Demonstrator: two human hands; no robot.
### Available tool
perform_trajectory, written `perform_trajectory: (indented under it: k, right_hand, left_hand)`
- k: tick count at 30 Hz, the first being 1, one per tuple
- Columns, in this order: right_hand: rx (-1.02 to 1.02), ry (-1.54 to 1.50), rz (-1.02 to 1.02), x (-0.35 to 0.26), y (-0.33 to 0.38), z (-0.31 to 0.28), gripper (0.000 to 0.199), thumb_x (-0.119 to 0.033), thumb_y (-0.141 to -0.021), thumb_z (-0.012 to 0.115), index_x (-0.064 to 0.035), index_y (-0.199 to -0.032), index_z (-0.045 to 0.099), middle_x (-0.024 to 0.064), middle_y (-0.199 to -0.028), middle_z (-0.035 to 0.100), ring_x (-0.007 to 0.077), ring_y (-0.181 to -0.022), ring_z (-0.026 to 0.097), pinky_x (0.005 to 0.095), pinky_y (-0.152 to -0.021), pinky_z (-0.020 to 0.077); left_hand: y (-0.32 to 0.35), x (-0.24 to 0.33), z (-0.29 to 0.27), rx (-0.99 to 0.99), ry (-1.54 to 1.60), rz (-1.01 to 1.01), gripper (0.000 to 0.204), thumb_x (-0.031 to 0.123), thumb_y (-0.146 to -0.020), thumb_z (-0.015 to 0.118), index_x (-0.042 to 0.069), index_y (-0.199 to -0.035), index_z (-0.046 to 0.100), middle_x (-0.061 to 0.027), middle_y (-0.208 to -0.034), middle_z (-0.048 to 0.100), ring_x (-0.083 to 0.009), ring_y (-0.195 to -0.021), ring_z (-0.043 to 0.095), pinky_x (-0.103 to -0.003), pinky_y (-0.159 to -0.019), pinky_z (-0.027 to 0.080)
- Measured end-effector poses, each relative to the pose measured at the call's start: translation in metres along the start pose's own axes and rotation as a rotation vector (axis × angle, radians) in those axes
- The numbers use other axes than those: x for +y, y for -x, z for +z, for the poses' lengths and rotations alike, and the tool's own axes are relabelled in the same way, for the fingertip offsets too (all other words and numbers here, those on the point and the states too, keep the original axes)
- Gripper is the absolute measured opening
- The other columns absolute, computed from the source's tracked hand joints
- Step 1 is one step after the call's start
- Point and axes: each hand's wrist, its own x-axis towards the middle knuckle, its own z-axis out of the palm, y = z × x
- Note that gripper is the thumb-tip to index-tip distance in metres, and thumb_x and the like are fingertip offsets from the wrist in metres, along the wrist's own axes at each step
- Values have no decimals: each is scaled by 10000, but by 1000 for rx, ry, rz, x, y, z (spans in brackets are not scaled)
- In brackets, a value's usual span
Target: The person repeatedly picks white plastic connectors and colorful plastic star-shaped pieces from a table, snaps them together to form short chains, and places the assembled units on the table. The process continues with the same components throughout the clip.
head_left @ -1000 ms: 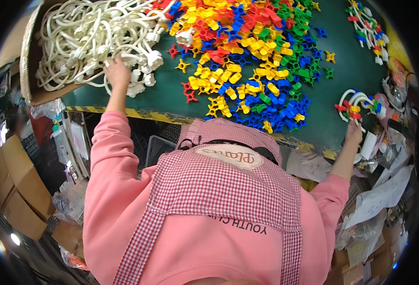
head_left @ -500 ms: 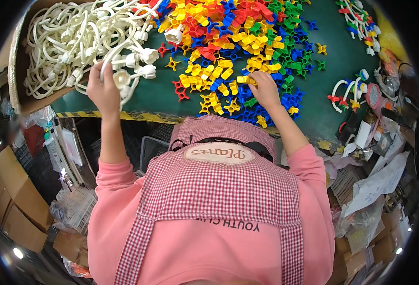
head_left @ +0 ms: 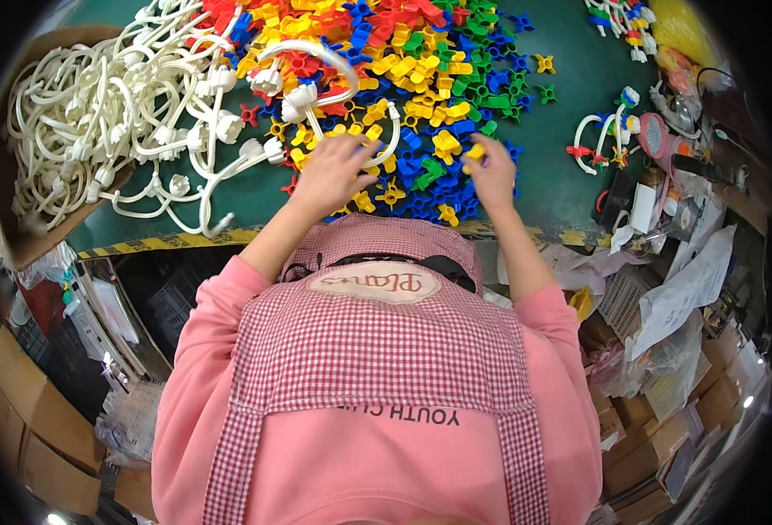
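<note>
My left hand (head_left: pixel 332 173) is closed on a white cord with sockets (head_left: pixel 314 63), which loops up over a pile of coloured plastic star-shaped pieces (head_left: pixel 421 61) on the green table (head_left: pixel 561 149). My right hand (head_left: pixel 494 175) pinches a small yellow plastic piece (head_left: pixel 474 151) at the near edge of the pile. The two hands are close together, just beyond my pink checked apron (head_left: pixel 377 350). More white socket cords (head_left: pixel 167 114) trail left from the pile toward a box.
A cardboard box (head_left: pixel 18 236) full of white cords sits at the table's left end. Cords fitted with coloured pieces (head_left: pixel 600 140) lie at the right, beside papers and clutter (head_left: pixel 684 280). A yellow-black striped strip (head_left: pixel 167 242) marks the table's near edge. Cardboard boxes (head_left: pixel 18 429) stand below.
My left hand came from the box of white cords to the middle, drawing a cord over the coloured pile. My right hand moved in from the table's right edge and took a yellow piece.
</note>
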Motion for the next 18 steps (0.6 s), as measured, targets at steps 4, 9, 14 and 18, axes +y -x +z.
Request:
perform_trajectory:
  k: [4,9,14,18]
  right_hand:
    - [169,285,83,64,-11,-28,494,-24,-670,705,-37,-1144,569,138,-1085,593,320,-1033,529,392,-888,431]
    - [51,255,134,102,-9,-22,566,-45,-667,718,-31,-1204,538,156,-1133,578,348,-1053,515,410,-933,406]
    - [268,174,269,102,5,-22,475,-78,-699,725,-20,-1147,575,135,-1048,587,310,-1046,543,382,-909,436]
    - [189,-8,416,134,24,-32,410,-90,-749,697,-25,-1138,585,114,-1062,574,252,-984,580,343,-832,479]
  left_hand:
    - [26,-37,17,125,-37,-591,554,260,-753,697,7,-1195,478,-118,-1047,582,-300,-974,543,-396,-831,438]
    - [3,-46,39,89,395,-1029,602,338,-763,690,-15,-1193,458,-116,-872,621,-295,-796,604,-377,-727,469]
    - [-13,-54,55,7,393,-1116,353,325,-761,698,11,-904,623,-74,-854,635,-197,-737,582,-323,-680,457]
    - [-31,-46,52,382,1006,-1152,185,117,-870,568,-20,-993,547,-93,-887,638,-158,-784,589,-297,-689,470]
